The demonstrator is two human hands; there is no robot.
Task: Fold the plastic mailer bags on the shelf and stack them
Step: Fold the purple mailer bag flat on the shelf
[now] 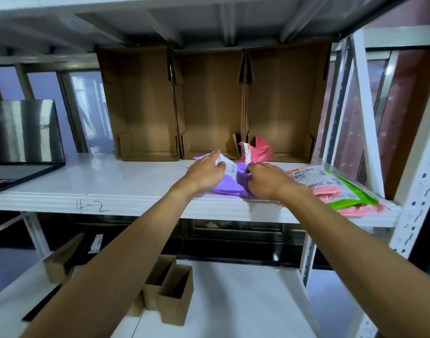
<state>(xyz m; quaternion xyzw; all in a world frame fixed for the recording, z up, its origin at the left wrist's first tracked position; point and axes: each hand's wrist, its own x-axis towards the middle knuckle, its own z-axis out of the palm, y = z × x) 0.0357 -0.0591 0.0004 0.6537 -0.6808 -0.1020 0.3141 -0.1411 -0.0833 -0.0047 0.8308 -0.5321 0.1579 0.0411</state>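
A purple mailer bag (227,189) is worked near the front edge of the white shelf (126,181). It is gripped along its far, labelled edge by the left hand (205,170) and pinched at a fold by the right hand (265,179). The film is judged light, limp and slippery, best taken at corners and edges. A crumpled red mailer (259,148) is seen at 12 o'clock of the hands, and a pink-and-green stack (350,192) at 3 o'clock. "4-2" (92,206) is handwritten on the shelf lip at 8 o'clock. Print on the white shipping label (229,167) cannot be read.
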